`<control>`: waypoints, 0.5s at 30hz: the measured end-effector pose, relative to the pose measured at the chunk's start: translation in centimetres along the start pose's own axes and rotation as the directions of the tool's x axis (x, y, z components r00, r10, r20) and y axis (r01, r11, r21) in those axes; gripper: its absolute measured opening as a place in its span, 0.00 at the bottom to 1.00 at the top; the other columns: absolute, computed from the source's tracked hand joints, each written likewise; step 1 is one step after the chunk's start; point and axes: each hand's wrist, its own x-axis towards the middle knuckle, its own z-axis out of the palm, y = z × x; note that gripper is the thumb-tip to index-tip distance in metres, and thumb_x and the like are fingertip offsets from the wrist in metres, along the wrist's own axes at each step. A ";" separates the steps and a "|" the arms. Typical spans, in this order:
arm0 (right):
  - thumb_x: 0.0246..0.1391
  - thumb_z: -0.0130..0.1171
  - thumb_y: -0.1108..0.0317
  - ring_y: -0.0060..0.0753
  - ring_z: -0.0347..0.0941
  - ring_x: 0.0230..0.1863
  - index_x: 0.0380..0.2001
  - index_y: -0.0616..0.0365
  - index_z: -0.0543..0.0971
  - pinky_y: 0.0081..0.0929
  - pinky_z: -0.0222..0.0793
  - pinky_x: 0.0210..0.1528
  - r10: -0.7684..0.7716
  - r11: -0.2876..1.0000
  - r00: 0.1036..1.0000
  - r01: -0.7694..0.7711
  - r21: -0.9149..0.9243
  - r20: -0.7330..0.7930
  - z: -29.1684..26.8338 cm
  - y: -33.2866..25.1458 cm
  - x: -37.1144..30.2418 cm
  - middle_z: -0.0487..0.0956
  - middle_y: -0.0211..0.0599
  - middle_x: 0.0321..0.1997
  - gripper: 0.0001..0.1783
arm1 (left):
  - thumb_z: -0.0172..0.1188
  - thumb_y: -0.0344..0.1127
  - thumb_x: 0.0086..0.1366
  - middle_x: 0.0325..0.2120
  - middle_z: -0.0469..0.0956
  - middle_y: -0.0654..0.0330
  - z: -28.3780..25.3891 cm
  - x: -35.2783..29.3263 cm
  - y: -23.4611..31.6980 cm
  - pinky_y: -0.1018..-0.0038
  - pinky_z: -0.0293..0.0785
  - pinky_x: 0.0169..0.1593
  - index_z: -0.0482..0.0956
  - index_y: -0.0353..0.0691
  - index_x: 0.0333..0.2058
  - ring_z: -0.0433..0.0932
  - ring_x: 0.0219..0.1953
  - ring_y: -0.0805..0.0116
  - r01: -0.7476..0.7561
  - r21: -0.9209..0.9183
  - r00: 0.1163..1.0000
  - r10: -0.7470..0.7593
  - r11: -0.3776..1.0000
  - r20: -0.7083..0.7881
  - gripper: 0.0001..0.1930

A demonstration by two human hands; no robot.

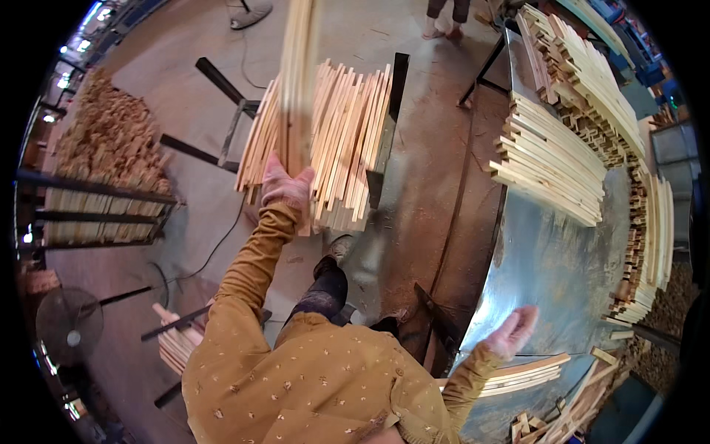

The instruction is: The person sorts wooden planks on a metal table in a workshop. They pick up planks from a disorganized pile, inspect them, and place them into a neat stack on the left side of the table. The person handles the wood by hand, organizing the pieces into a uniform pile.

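Observation:
My left hand [287, 185] is closed round the near end of a few long wooden strips [297, 96], which are blurred and point away from me. They are above a stack of wooden sticks [347, 133] lying side by side on a dark metal rack [380, 159]. Over the steel tabletop [547, 251] on my right, my right hand [512, 333] is held up with its fingers loosely stretched and nothing visible in them. A few pale strips [525, 376] lie on the table close to my right wrist.
Pale sticks [551, 159] are piled on the far part of the table, with more stacks [592, 74] along its right side. Left are a heap of wood pieces [111, 140] and a fan [70, 329]. A cable [214, 259] crosses the floor. Another person's legs [446, 15] show far ahead.

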 end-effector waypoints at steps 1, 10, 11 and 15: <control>0.62 0.50 0.79 0.36 0.73 0.54 0.61 0.67 0.68 0.29 0.71 0.57 0.015 0.999 1.000 -0.015 -0.048 0.001 2.2 0.0 -1.0 0.75 0.47 0.56 0.24 | 0.70 0.46 0.54 0.60 0.66 0.37 1.8 3.3 -0.8 0.61 0.67 0.64 0.58 0.29 0.64 0.68 0.62 0.45 0.122 -0.125 0.992 -0.118 0.985 0.040 0.45; 0.58 0.53 0.78 0.32 0.74 0.41 0.59 0.66 0.70 0.26 0.72 0.46 0.022 0.879 0.955 0.122 -0.461 0.295 11.1 -7.1 -7.5 0.77 0.42 0.48 0.25 | 0.65 0.65 0.53 0.59 0.68 0.44 21.7 10.2 -6.6 0.58 0.70 0.60 0.54 0.36 0.66 0.71 0.59 0.47 0.039 0.286 0.895 -0.161 0.957 0.416 0.53; 0.59 0.53 0.77 0.32 0.74 0.41 0.60 0.66 0.70 0.26 0.72 0.46 0.037 0.853 0.963 0.108 -0.511 0.266 10.3 -6.8 -8.1 0.77 0.42 0.48 0.24 | 0.64 0.67 0.53 0.60 0.67 0.44 23.9 9.1 -6.9 0.58 0.70 0.59 0.54 0.35 0.67 0.71 0.59 0.47 -0.005 0.262 0.896 -0.112 0.965 0.429 0.54; 0.58 0.58 0.68 0.38 0.76 0.45 0.62 0.64 0.68 0.31 0.72 0.49 0.229 0.620 0.970 -0.083 -0.780 0.079 6.3 -6.3 -10.7 0.76 0.49 0.52 0.29 | 0.57 0.71 0.56 0.59 0.67 0.42 26.4 8.4 -6.7 0.56 0.71 0.58 0.53 0.32 0.66 0.75 0.54 0.46 -0.169 0.282 0.818 -0.026 0.944 0.575 0.54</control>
